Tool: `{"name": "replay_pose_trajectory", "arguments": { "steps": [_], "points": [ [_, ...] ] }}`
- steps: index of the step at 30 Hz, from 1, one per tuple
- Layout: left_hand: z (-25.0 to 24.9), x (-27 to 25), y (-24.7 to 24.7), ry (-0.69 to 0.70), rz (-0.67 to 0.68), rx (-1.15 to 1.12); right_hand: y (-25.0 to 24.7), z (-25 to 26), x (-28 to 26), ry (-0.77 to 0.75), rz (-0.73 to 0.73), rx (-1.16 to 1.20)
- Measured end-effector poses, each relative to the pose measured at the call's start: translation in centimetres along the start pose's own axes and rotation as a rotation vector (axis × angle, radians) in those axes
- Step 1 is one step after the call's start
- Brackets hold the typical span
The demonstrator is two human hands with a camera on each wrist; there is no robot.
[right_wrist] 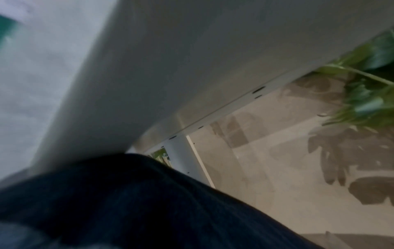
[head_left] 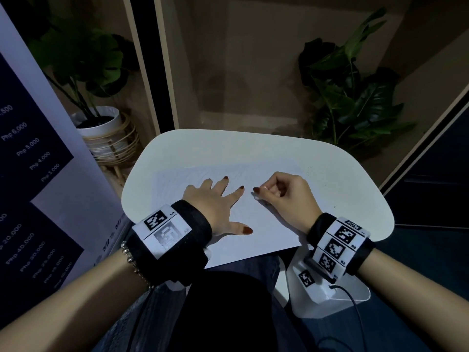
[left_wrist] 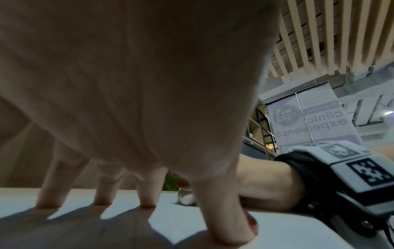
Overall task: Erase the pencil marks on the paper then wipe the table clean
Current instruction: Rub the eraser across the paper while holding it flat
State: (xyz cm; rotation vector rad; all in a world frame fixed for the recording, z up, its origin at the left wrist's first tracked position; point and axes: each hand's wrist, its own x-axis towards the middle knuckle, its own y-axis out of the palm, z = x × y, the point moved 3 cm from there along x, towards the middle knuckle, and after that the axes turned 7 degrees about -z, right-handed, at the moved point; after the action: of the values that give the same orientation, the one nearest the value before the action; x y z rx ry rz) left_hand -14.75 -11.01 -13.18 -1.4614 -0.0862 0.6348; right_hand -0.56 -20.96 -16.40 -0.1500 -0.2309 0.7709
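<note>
Currently the erasing step is in hand. The sheet of paper lies flat on the white table, its near edge overhanging toward the lap. The left hand rests on the sheet with fingers spread, pressing it down. The right hand, fingers curled, pinches a small white eraser whose tip touches the paper just beside the left index finger. Pencil marks are too faint to make out. Judgement: the next move calls for short, firm strokes while the left hand braces the sheet; wiping the table is not yet begun.
</note>
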Motion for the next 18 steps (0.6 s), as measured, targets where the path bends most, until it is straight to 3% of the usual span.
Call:
{"name": "replay_pose_trajectory", "arguments": {
  "steps": [5, 9, 13, 18],
  "points": [
    [-0.02, -0.05, -0.09, -0.001, 0.013, -0.017, 0.36, 0.04, -0.85, 0.097, 0.261, 0.119],
    [-0.05, -0.08, -0.13, -0.005, 0.014, -0.016, 0.63, 0.06, -0.45, 0.059, 0.059, 0.080],
    [-0.08, -0.15, -0.17, -0.011, 0.028, -0.021, 0.99, 0.02, -0.90, 0.116, 0.222, 0.145],
    [-0.05, -0.10, -0.17, -0.008, 0.019, -0.018, 1.01, 0.19, -0.48, 0.054, 0.038, 0.074]
  ]
}}
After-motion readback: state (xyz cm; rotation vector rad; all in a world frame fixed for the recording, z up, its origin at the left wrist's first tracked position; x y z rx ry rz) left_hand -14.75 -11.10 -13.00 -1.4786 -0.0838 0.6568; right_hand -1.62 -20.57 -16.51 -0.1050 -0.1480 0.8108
